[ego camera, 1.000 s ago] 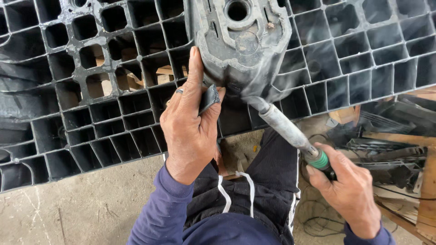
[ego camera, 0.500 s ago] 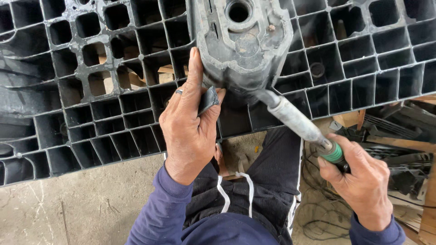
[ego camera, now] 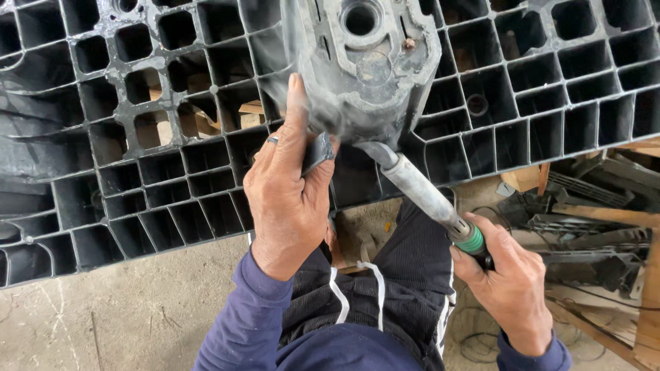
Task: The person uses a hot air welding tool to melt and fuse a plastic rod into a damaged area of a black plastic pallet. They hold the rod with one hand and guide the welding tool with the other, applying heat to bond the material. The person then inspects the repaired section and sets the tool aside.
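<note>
- Right hand (ego camera: 512, 285), lower right of frame: grip clamped around the dark handle with a green collar of a long grey metal-barrelled heat tool (ego camera: 419, 187).
- Tool's long axis runs diagonally from that handle at lower right up to its tip at centre frame; the tip sits just under the lower edge of the grey moulded plastic block with a round hole (ego camera: 364, 62) at top centre.
- So the work point lies up and to the left of the right grip, a full barrel length away. Haze or smoke blurs the block's lower left edge, so I cannot tell whether the tip actually touches.
- Left hand (ego camera: 289, 192), centre frame: fingers extended upward, forefinger flat against the block's left side, thumb and palm pinching a small dark grey flat plastic piece (ego camera: 317, 152) against the block's lower edge. Grip closed on that piece; a ring shows on one finger.
- Left hand is the nearer one: the flat piece is just beside the tool tip, left of it.
- Both sleeves are dark blue; the right wrist is bent toward centre frame, the left forearm rises nearly straight up from bottom centre.
- The block sits on a large black plastic grid pallet (ego camera: 137, 172) spanning the upper frame, over a concrete floor (ego camera: 103, 323).
- Scrap plastic pile (ego camera: 584, 220) at right, well apart from both hands.
</note>
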